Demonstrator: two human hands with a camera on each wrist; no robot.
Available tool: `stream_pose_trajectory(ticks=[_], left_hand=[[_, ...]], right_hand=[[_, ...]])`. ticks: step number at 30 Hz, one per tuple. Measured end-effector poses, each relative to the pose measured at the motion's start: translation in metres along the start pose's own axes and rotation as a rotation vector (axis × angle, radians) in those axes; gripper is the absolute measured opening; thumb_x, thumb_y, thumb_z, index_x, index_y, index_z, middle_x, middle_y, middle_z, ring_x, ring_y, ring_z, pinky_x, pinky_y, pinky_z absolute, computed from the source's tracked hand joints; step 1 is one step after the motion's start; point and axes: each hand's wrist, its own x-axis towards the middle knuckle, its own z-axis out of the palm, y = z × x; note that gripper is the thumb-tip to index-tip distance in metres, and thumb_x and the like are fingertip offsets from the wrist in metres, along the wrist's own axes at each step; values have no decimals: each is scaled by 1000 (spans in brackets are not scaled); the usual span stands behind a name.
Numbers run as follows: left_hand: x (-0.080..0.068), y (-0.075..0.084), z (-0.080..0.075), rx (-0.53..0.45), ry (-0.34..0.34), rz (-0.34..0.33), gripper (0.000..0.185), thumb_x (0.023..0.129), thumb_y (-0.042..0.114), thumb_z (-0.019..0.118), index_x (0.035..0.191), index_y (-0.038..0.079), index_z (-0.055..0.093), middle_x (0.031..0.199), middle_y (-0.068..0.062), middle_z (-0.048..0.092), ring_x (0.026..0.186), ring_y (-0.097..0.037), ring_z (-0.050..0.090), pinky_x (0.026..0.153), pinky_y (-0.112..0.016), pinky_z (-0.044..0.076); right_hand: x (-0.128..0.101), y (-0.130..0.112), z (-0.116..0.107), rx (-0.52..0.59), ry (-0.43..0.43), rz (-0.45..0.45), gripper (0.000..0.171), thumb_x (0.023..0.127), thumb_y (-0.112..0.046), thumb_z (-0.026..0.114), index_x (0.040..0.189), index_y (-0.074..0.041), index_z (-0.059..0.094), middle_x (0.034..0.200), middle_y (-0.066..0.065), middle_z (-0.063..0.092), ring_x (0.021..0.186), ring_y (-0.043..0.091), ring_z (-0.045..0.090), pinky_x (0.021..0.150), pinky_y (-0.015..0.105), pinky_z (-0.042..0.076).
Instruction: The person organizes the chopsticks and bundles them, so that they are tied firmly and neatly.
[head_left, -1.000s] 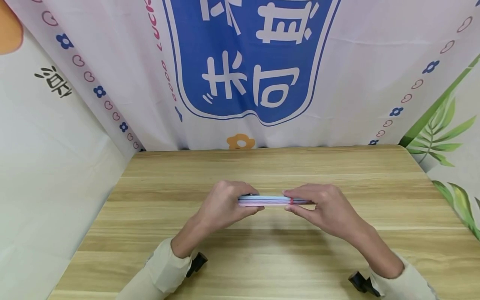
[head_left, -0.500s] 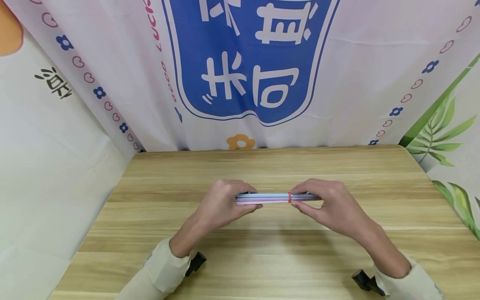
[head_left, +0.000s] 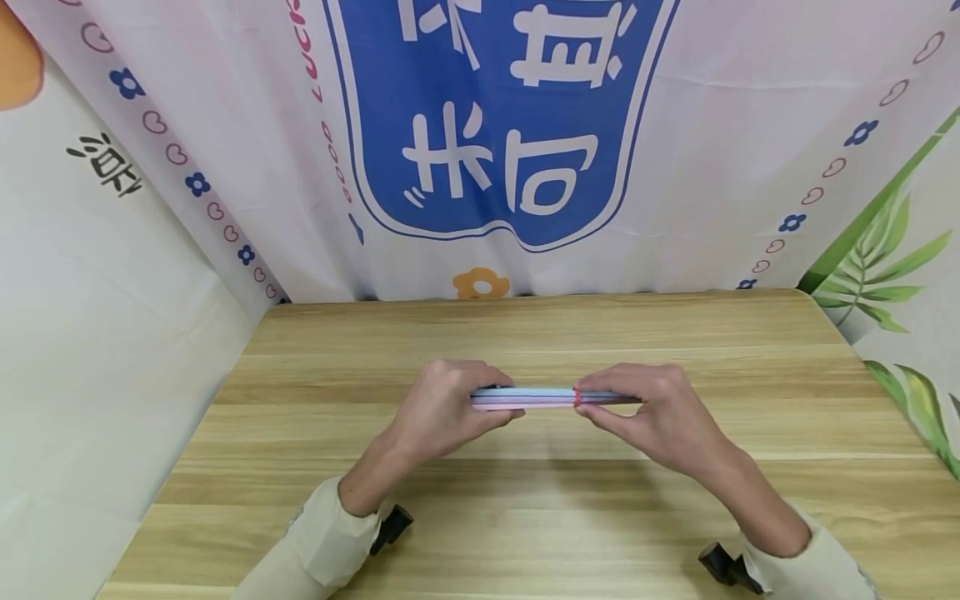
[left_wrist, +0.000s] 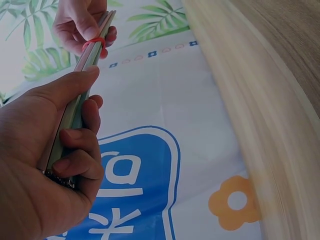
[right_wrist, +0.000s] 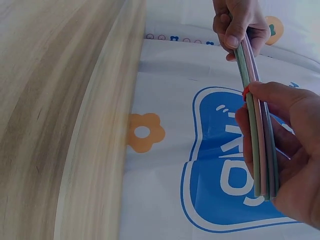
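Observation:
A bundle of slim pastel sticks (head_left: 543, 397), in blue, lilac, pink and green, is held level above the table by both hands. My left hand (head_left: 446, 408) grips its left end, thumb on the near side and fingers curled round the far side. Dark ends of the sticks (left_wrist: 59, 179) show by the palm in the left wrist view. A red rubber band (right_wrist: 246, 93) circles the bundle towards its right part. My right hand (head_left: 663, 417) pinches the bundle right at the band, with thumb and fingertips touching it. The sticks' right ends lie along the right palm.
The wood-grain table (head_left: 525, 533) spreads below the hands. Behind it hangs a white cloth (head_left: 712, 167) with a blue printed badge; leaf-patterned cloth (head_left: 885, 275) is at the right. A black wrist mount (head_left: 392, 528) sits at each cuff.
My right hand has slid a little right along the bundle, then slightly back to the band. The bundle has shifted slightly left. My left hand keeps its grip.

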Motion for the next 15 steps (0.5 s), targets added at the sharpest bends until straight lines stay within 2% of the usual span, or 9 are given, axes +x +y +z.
stream_pose_trajectory(ticks=[4, 10, 15], left_hand=[[0, 0, 0, 1, 5, 6, 21, 84, 22, 94, 98, 9, 84, 89, 0, 82, 72, -5, 73, 67, -16, 57], [-1, 0, 0, -1, 7, 3, 21, 84, 21, 94, 98, 9, 84, 89, -1, 82, 73, -6, 74, 67, -16, 57], [-1, 1, 0, 10, 5, -5, 21, 83, 20, 95, 98, 9, 85, 90, -1, 83, 74, -7, 75, 69, -18, 59]], right_hand=[[0, -1, 2, 30, 20, 16, 28, 76, 2, 93, 100, -10, 86, 96, 3, 84, 83, 15, 82, 72, 14, 59], [1, -1, 4, 20, 40, -2, 30, 73, 3, 94, 100, -9, 87, 96, 3, 85, 85, 19, 82, 74, 14, 59], [0, -2, 6, 30, 40, 13, 30, 74, 0, 95, 101, -10, 87, 96, 4, 85, 82, 17, 81, 66, 13, 58]])
